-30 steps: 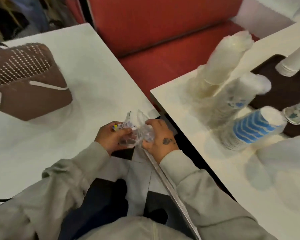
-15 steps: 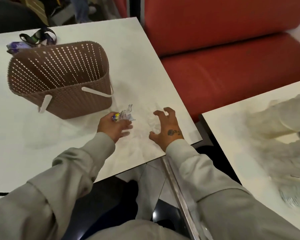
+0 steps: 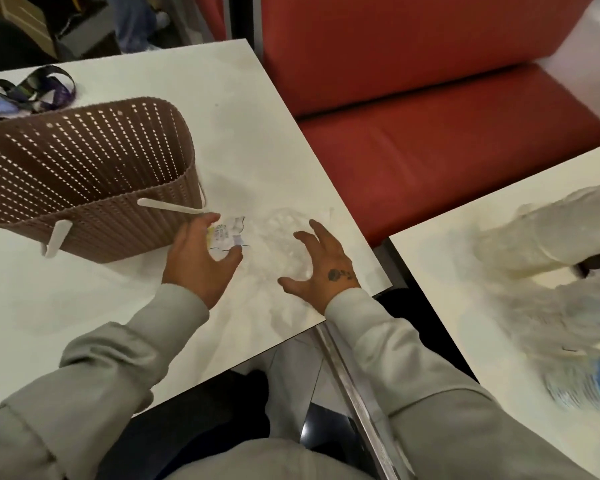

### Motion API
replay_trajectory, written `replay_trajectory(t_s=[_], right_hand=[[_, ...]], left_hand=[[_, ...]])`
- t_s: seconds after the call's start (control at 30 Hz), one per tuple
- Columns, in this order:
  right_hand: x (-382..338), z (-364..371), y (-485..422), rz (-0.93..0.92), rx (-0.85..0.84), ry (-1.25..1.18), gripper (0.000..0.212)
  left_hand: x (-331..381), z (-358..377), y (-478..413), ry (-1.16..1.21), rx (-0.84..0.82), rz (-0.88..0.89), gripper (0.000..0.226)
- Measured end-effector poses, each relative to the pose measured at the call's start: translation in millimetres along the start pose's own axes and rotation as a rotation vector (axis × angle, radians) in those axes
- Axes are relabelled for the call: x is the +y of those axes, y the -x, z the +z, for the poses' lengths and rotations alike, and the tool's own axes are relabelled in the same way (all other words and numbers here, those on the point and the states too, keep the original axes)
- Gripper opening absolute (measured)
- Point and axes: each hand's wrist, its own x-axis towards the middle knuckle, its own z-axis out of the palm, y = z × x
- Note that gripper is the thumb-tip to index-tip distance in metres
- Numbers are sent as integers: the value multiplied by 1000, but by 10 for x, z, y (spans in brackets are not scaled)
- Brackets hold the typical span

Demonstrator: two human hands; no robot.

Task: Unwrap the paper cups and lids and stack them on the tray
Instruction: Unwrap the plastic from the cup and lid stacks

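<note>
A crumpled clear plastic wrapper (image 3: pixel 281 237) with a printed label lies on the left white table (image 3: pixel 257 133), just right of the basket. My left hand (image 3: pixel 198 261) pinches the label end of the wrapper between thumb and fingers. Beside it, my right hand (image 3: pixel 319 268) hovers over the wrapper's clear part with fingers spread and nothing in them. On the right table (image 3: pixel 447 271), blurred, lie wrapped sleeves of white cups or lids (image 3: pixel 551 244) and a blue-striped cup stack (image 3: pixel 596 386). No tray is in view.
A brown perforated basket (image 3: pixel 84 174) with white handles stands on the left table, close to my left hand. A purple lanyard (image 3: pixel 32 88) lies behind it. A red bench seat (image 3: pixel 430 150) and a narrow gap separate the two tables.
My hands moved from the gap between the tables onto the left table near the basket. My right hand let go of the wrapper and opened; the left still holds its label end.
</note>
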Motion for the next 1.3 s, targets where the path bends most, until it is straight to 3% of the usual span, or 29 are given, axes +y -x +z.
replay_trajectory(t_s=[0.17, 0.3, 0.53, 0.67, 1.13, 1.23, 1.3], right_hand=[[29, -119, 219, 13, 118, -120, 58], [74, -302, 494, 51, 239, -188, 49], [386, -832, 1281, 147, 530, -339, 44], [589, -1097, 1736, 262, 704, -305, 40], [936, -1847, 2568, 446, 1255, -63, 33], [1117, -1995, 2655, 548, 1246, 6, 46], [1243, -2049, 2661, 618, 1120, -38, 61]], left_hand=[[204, -79, 81, -137, 70, 361, 30], [488, 25, 239, -113, 71, 488, 19], [1164, 527, 629, 42, -214, 570, 16], [1543, 854, 835, 107, -351, 699, 17], [2323, 1594, 1501, 208, -694, 745, 26], [2392, 1709, 1629, 191, -746, 744, 26], [2414, 1770, 1695, 185, -779, 737, 26]])
